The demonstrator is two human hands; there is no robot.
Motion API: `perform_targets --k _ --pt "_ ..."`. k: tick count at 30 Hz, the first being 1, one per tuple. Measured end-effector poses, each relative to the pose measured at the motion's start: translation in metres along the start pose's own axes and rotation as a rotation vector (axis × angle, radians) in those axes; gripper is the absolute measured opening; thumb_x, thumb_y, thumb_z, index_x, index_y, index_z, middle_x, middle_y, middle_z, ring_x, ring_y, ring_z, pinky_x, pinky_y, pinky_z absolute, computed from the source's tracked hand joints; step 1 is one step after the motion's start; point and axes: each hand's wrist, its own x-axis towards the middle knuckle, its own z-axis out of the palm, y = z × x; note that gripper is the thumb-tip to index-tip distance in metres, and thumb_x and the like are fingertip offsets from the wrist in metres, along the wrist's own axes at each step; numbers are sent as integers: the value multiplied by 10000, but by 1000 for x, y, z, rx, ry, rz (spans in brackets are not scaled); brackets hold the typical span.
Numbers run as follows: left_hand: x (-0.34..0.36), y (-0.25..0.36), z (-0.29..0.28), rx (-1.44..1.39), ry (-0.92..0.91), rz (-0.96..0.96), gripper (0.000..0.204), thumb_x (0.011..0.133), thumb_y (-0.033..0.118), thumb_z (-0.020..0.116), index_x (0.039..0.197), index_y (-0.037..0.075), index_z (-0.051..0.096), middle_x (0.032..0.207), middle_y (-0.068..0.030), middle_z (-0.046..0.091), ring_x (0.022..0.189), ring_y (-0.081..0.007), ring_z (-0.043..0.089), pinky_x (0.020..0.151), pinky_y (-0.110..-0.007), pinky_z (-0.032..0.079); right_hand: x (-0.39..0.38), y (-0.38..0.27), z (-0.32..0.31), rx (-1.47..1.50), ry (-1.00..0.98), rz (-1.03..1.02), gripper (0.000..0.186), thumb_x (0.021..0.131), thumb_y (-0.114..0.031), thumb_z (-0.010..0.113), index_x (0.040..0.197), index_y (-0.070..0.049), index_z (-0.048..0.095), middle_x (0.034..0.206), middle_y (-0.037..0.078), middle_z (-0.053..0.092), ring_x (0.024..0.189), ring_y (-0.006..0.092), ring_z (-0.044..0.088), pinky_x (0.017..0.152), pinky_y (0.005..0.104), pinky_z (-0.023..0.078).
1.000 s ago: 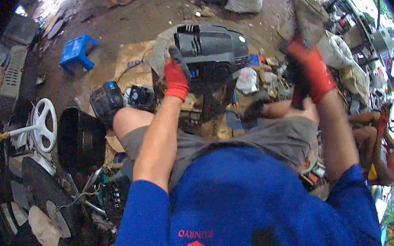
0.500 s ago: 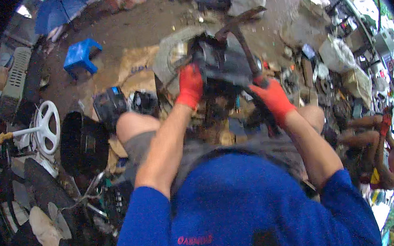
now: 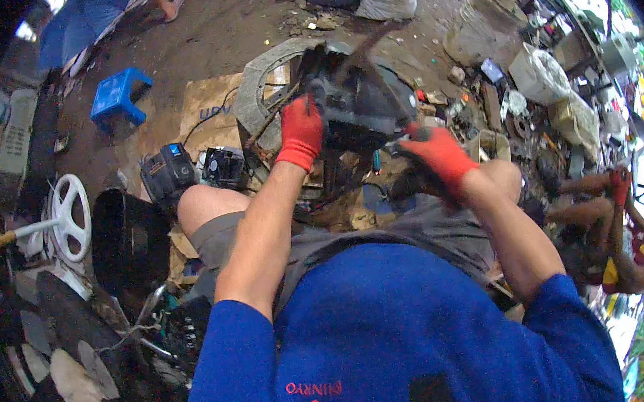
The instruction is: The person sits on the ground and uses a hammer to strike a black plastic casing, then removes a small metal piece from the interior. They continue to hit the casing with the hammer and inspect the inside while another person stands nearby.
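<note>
Black casing now tilts in our clamped left grip, within reach of the lowered hammer our right grip clasps.

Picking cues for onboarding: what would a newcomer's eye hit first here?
At centre, the red-gloved right hand grips a blurred hammer-like tool slanted over a dark casing, with the red-gloved left hand at its left edge. Next, the bright blue stool at upper left, then the white spoked wheel at far left.
</note>
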Motion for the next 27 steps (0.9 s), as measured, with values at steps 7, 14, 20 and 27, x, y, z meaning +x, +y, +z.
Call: perform_targets --k 7,14,20,27 --pt "0 -11 -11 -144 5 -156 347 894 312 559 846 -19 654 770 -262 607 751 -429 596 665 -480 470 -7 -113 -90 509 176 27 178 856 -235 668 909 -77 605 656 -22 521 538 75 479 485 252 376" --pt "-2 82 -56 74 -93 -100 372 793 407 656 839 39 676 756 -199 644 733 -388 627 630 -441 496 -22 -47 -96 421 396 109 257 815 -268 727 894 -50 618 769 23 601 681 132 559 620 287 439" --pt "-15 113 -85 343 -188 254 304 694 320 747 750 48 623 697 -139 627 653 -336 620 586 -418 484 -2 49 -13 347 172 127 328 838 -325 684 943 -17 641 813 73 630 762 172 589 719 306 454" --pt "-23 113 -85 325 -263 332 315 732 273 695 916 28 624 804 -149 633 772 -345 618 692 -414 483 30 87 75 897 52 290 336 885 -332 637 1055 -44 617 910 44 637 812 131 554 725 299 446"
